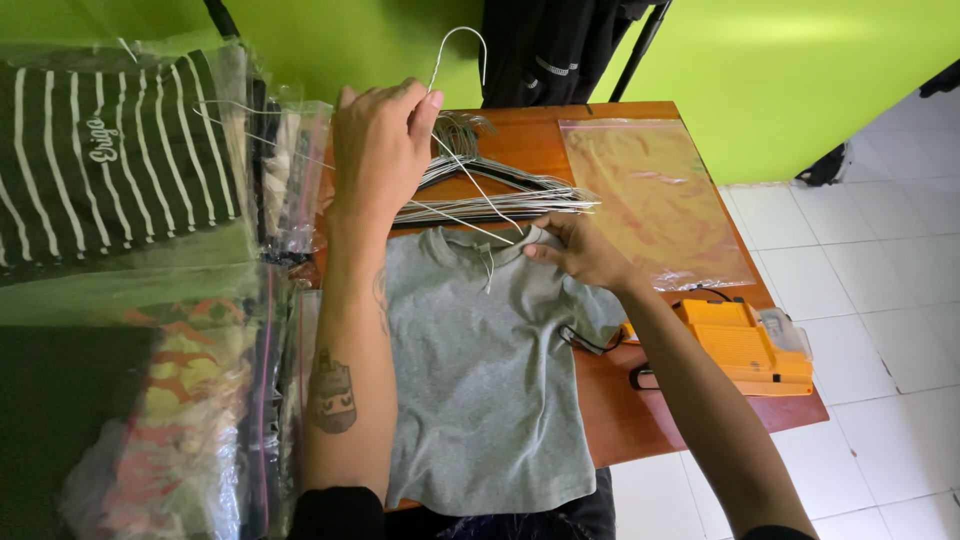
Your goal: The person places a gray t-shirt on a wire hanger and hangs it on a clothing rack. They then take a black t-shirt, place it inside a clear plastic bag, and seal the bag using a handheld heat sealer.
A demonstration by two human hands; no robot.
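- The grey T-shirt (pixel 485 370) lay flat and face up on the wooden surface (pixel 640 410), collar toward the far side, apparently so the neck opening stayed easy to reach.
- The right hand (pixel 580 250) rested at the collar, its fingers (pixel 545 252) pinching the neckline's right edge and holding the fabric taut.
- The left hand (pixel 380 150) reached farther away, palm down and wrist bent, fingers pressed together around a wire hanger (pixel 455 70) whose hook rose above the knuckles.
- A pile of wire hangers (pixel 500 190) lay just beyond the collar, near both hands.
- A clear plastic bag (pixel 650 200) lay flat at the far right; an orange tool (pixel 745 350) sat near right, beside the forearm.
- Bagged garments (pixel 120 160) were stacked along the left.
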